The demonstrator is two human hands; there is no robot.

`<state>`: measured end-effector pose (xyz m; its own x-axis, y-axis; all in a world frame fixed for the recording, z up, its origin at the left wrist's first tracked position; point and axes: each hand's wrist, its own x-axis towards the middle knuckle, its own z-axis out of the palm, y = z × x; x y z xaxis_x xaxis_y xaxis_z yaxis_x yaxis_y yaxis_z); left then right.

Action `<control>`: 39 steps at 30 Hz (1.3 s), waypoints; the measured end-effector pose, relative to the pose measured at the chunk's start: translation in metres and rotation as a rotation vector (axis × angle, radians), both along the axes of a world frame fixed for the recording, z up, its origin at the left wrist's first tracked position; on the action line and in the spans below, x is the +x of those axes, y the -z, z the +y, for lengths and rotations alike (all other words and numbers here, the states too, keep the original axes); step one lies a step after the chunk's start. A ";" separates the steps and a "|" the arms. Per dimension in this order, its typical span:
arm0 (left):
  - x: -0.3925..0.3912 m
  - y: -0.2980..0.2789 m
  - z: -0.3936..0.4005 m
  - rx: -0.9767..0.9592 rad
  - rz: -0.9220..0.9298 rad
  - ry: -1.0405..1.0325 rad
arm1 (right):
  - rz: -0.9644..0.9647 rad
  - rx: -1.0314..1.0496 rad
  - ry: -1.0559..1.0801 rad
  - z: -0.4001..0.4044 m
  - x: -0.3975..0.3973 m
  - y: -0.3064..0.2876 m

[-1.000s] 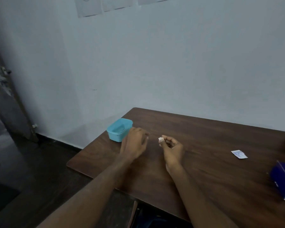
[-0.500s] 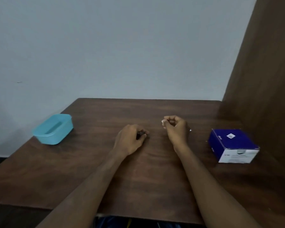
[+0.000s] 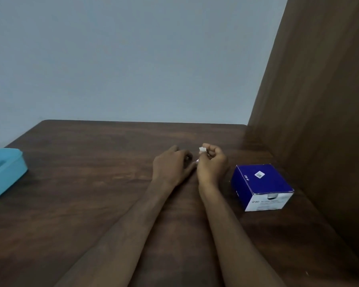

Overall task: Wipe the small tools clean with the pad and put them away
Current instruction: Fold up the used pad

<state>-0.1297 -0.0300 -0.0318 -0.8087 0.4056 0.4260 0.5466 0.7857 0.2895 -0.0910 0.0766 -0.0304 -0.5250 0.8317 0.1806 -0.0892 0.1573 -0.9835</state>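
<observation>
One white pad (image 3: 202,149) pinched atop right hand (image 3: 212,165).

A single head-worn camera looked forward and down from the person's seat across the dark wooden desk (image 3: 87,193). It faced the pale wall (image 3: 133,59) at the desk's far edge, with a brown panel (image 3: 319,100) closing the right side. Both forearms ran up from the bottom edge, near the lens. A teal container (image 3: 4,172) was cut off by the left edge, and a blue box (image 3: 261,183) sat right of centre.
</observation>
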 end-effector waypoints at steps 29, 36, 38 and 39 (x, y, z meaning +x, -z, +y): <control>-0.025 -0.007 -0.160 0.515 -0.020 -0.017 | 0.067 0.164 -0.328 -0.053 -0.003 0.007; -0.040 0.000 -0.157 0.574 0.065 0.025 | 0.035 0.232 -0.464 -0.080 -0.023 0.016; -0.044 0.004 -0.159 0.567 0.073 0.018 | 0.027 0.184 -0.450 -0.078 -0.031 0.017; -0.044 0.004 -0.159 0.568 0.071 0.009 | 0.045 0.139 -0.450 -0.077 -0.034 0.016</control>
